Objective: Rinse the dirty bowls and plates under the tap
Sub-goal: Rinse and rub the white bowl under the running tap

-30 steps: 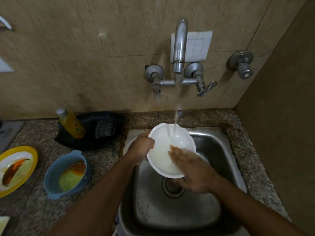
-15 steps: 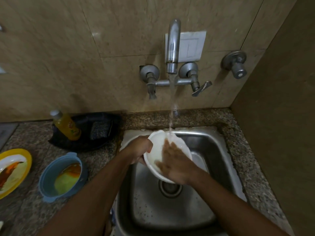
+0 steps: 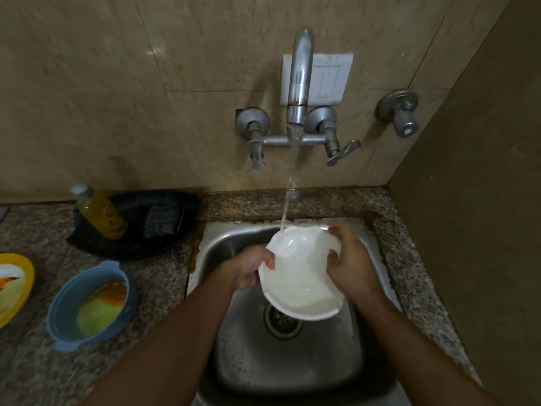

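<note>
Both my hands, left [image 3: 248, 269] and right [image 3: 352, 266], grip the white bowl [image 3: 301, 276] under the tap [image 3: 298, 80]; blue bowl [image 3: 87, 303] and yellow plate [image 3: 13, 285] wait dirty.

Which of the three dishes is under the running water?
The white bowl, held over the sink; the blue bowl and yellow plate wait, dirty, on the counter.
</note>
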{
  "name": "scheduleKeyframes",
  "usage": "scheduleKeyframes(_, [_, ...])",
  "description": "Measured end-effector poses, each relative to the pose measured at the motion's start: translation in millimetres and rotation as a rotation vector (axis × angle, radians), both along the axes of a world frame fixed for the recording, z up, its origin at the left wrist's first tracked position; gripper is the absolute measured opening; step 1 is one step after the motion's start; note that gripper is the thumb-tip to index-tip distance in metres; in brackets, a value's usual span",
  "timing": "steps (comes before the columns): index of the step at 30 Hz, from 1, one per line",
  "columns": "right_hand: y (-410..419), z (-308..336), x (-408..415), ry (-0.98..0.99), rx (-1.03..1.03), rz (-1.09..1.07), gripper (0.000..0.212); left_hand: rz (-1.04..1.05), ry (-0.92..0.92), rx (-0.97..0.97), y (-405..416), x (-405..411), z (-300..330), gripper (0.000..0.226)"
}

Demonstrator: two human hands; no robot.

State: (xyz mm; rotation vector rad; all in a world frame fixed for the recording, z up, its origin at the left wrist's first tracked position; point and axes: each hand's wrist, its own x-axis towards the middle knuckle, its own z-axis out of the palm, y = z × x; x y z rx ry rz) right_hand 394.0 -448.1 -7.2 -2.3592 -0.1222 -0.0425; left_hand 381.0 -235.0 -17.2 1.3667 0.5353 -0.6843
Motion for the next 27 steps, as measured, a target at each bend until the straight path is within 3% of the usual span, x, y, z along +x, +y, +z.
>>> scheduleKeyframes(2, [-5.1, -1.9, 7.9, 0.027, 0.044, -0.081, 0.042, -0.005, -0.013, 0.005, 1.7, 8.5, 0.6, 0.070])
scheduleKeyframes(6, [-11.3, 2.8, 27.6, 0.383, 0.213, -0.116, 0.028, 0.027, -0.067, -0.031, 3.1, 21.6, 9.9, 0.070])
scheduleKeyframes(11, [11.5, 9.6, 33.9, 0.305, 0.365, -0.092, 0.026, 0.252, -0.225, -0.119, 11.7, 21.0, 16.4, 0.055])
scheduleKeyframes(17, [36.2, -13.5, 26.1, 0.270, 0.693, -0.289, 0.026, 0.249, -0.471, 0.105, 21.4, 21.7, 34.8, 0.040])
scheduleKeyframes(22, [27.9, -24.0, 16.0, 0.219, 0.807, -0.414, 0.022, 0.083, -0.365, 0.284, 16.9, 15.2, 5.4, 0.040])
scheduleKeyframes(24, [19.5, -26.5, 14.5, 0.216, 0.785, -0.373, 0.022, 0.041, -0.376, 0.375, 10.5, 9.1, -4.3, 0.043])
scheduleKeyframes(27, [8.2, -26.7, 10.2, 0.103, 0.662, -0.149, 0.029, 0.076, -0.507, 0.629, 4.8, 3.9, -9.6, 0.040])
